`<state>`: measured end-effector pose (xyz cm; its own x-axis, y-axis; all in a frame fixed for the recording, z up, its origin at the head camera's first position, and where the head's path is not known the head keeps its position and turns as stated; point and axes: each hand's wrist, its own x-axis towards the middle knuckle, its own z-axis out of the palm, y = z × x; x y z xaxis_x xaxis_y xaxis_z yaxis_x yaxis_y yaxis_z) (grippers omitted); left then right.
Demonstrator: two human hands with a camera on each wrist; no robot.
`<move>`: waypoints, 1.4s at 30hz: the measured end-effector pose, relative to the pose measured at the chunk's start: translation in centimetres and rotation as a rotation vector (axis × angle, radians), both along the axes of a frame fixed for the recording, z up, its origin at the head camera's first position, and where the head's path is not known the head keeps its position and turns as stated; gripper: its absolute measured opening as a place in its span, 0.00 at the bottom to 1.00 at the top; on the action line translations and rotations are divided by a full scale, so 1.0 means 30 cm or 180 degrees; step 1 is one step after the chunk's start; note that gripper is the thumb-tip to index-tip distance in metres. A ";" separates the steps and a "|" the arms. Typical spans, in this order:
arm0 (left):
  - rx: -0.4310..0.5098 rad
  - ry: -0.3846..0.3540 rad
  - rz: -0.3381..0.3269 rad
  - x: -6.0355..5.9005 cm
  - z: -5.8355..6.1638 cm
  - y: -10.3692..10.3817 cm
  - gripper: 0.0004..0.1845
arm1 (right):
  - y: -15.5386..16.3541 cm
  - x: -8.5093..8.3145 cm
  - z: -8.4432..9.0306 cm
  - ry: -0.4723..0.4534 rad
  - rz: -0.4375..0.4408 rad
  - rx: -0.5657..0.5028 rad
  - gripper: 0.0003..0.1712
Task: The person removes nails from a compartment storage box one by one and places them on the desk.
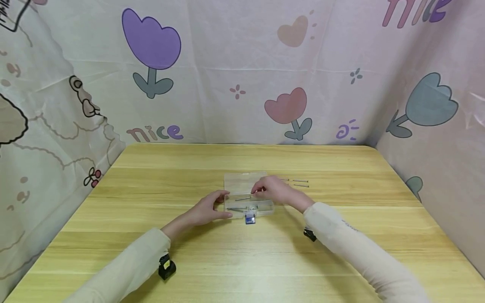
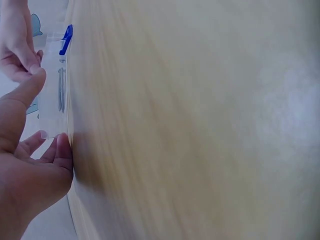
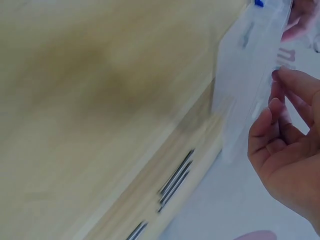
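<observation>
A clear plastic box [image 1: 267, 206] lies on the table with its lid [image 1: 238, 182] laid back and a blue latch [image 1: 250, 218] at the front. My left hand [image 1: 206, 209] grips the left end, thumb at the front and fingers at the back corner; the left wrist view shows this hand [image 2: 37, 170] around that end. Over the back compartment, my right hand [image 1: 274, 189] pinches a slanted nail [image 1: 243, 198] by its right end. In the right wrist view, that hand's thumb and fingertips [image 3: 276, 75] come together by the box wall. More nails [image 1: 236, 208] lie in the front compartment.
Several loose nails [image 1: 301, 181] lie on the wooden table [image 1: 242, 265] to the right of the lid, partly hidden by my right hand. A printed cloth [image 1: 223, 50] hangs behind the table and along both sides. Each wrist wears a black camera [image 1: 166, 267].
</observation>
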<state>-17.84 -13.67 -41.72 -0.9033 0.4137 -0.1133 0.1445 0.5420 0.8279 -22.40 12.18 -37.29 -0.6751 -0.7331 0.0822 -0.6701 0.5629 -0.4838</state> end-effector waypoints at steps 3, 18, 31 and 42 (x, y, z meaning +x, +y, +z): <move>0.0008 -0.0008 0.0009 -0.002 0.001 0.005 0.39 | -0.024 -0.003 -0.004 0.0081 0.0096 0.0042 0.07; 0.0015 -0.0021 0.0021 -0.010 0.000 0.008 0.40 | -0.083 -0.002 -0.034 0.0141 -0.0094 0.0336 0.06; 0.0042 0.0011 0.0004 -0.002 0.003 0.004 0.39 | -0.117 0.010 -0.048 0.0206 -0.0491 0.0323 0.03; 0.0037 0.0058 0.0050 0.008 0.003 0.009 0.38 | -0.112 0.020 -0.060 0.0410 -0.0448 0.0402 0.02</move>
<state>-17.61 -13.39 -41.62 -0.9116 0.4007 -0.0920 0.1511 0.5346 0.8315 -21.79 8.83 -39.10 -0.7614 -0.6423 0.0877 -0.6323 0.7060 -0.3191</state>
